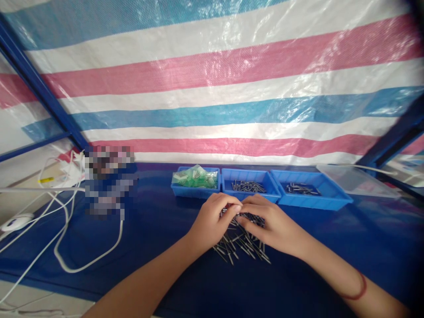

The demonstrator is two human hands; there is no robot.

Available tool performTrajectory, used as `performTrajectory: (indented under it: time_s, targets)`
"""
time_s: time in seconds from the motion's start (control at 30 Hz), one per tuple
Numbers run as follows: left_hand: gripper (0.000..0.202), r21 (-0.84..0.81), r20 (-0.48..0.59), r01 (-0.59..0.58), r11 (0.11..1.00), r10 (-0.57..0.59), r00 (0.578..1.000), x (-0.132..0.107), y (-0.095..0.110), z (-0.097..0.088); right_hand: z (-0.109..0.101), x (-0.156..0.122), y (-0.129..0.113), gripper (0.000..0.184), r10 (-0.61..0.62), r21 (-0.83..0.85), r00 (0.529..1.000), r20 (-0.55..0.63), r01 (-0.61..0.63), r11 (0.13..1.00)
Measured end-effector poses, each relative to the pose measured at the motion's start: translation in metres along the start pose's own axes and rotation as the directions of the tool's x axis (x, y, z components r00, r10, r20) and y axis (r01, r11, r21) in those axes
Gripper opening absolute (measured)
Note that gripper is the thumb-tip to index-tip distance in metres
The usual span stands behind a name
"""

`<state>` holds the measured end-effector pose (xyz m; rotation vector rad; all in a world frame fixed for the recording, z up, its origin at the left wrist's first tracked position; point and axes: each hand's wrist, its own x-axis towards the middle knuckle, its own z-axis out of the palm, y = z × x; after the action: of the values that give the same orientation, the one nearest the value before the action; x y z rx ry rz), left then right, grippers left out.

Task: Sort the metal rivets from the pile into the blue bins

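A pile of blind rivets (243,240), thin metal pins with thicker ends, lies loose on the dark blue table. Over its far side, my left hand (215,218) curls inward with thumb and index finger pinched together. My right hand (265,218) meets it from the other side, thumb and fingers drawn in and the fingertips almost touching those of the left. Whatever sits between the fingertips is too small or hidden to make out. Just beyond the hands, a blue bin (228,189) holds more rivets.
A left-hand bin (195,192) contains green-and-clear plastic packets; a right-hand bin (324,201) holds darker small metal pieces. A clear plastic sheet (361,181) lies at the right. White cables (66,221) and a white mouse (16,222) occupy the left. Striped sheeting (225,101) hangs behind.
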<state>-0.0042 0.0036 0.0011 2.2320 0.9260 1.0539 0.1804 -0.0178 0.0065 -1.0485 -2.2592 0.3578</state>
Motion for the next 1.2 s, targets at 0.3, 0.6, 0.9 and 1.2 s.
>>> performTrajectory:
  time_s: [0.3,0.6,0.9,1.2]
  targets:
    - [0.019,-0.180,-0.022,0.178,0.968,-0.184,0.983,-0.001,-0.001,0.003,0.008,0.000,0.004,0.014,0.108,0.205,0.994,-0.013,-0.103,0.973]
    - [0.013,-0.181,-0.035,0.171,0.968,-0.180,0.983,0.002,0.001,-0.001,0.012,0.000,0.003,0.010,0.172,0.272,0.977,-0.128,-0.132,0.953]
    - [0.021,0.025,0.010,0.078,0.997,-0.079,0.997,-0.005,0.000,0.004,-0.021,-0.002,0.020,0.022,0.257,-0.044,0.894,-0.368,-0.293,0.955]
    - [0.034,0.334,0.336,-0.107,0.937,-0.013,0.942,-0.012,-0.001,0.004,-0.071,-0.033,0.088,0.031,0.521,-0.624,0.735,-0.434,-0.663,0.415]
